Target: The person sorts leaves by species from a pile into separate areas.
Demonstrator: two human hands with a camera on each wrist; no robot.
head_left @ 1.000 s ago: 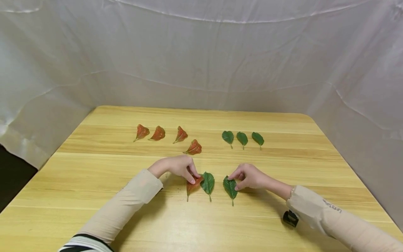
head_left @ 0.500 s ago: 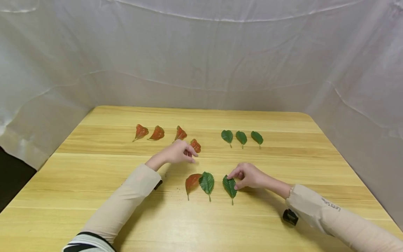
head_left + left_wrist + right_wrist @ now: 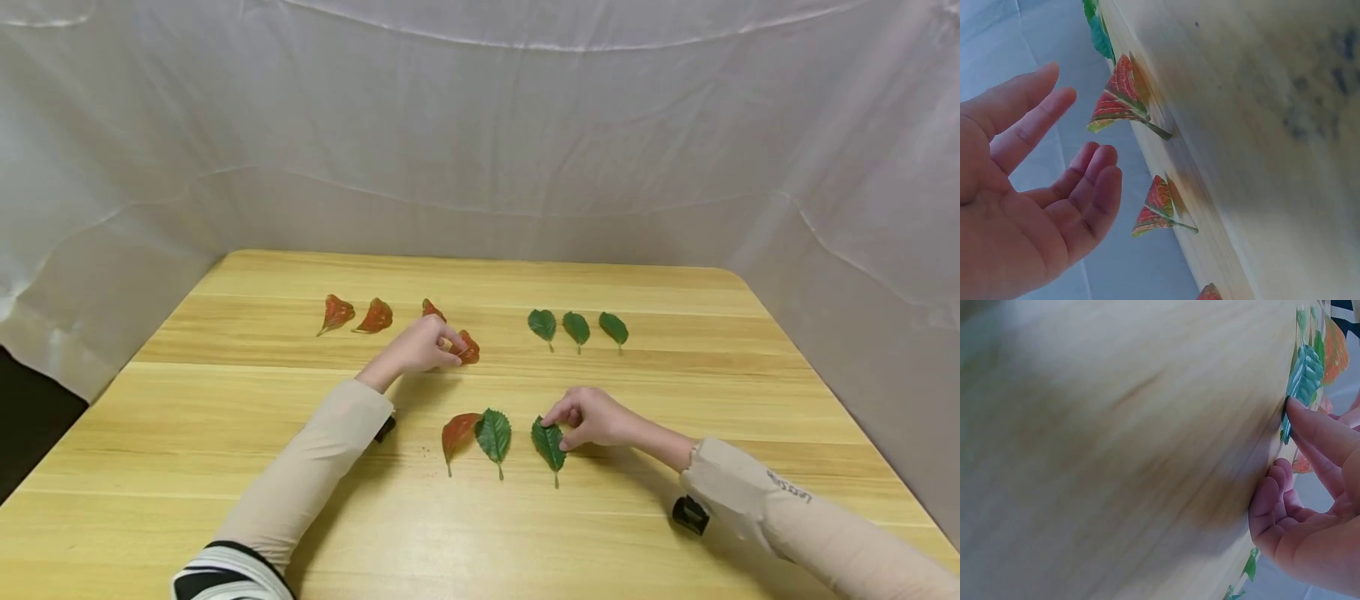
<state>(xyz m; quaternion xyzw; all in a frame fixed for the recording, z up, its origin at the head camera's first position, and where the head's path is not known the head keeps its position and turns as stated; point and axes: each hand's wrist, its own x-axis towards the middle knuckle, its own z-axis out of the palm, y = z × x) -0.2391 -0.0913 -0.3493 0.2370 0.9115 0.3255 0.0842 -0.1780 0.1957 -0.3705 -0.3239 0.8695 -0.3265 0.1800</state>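
Observation:
My left hand (image 3: pixel 429 343) reaches over the table beside a red leaf (image 3: pixel 468 348). In the left wrist view its thumb and fingers are spread, with a gap between them and that leaf (image 3: pixel 1121 97). My right hand (image 3: pixel 596 419) pinches a serrated green leaf (image 3: pixel 549 446) at its edges between thumb and finger; the right wrist view shows the thumb against this leaf (image 3: pixel 1305 378). Left of it lie another green leaf (image 3: pixel 493 435) and a red leaf (image 3: pixel 459 435), their edges overlapping, stems toward me.
Farther back on the wooden table (image 3: pixel 225 433), several red leaves (image 3: pixel 376 316) lie at left, one partly behind my left hand. Three green leaves (image 3: pixel 576 328) form a row at right. A pale cloth (image 3: pixel 495 133) hangs around the table's back and sides.
My left hand has let go of the front red leaf, leaving it beside the green one, and has moved away from me to the back red leaf. The right hand stays put.

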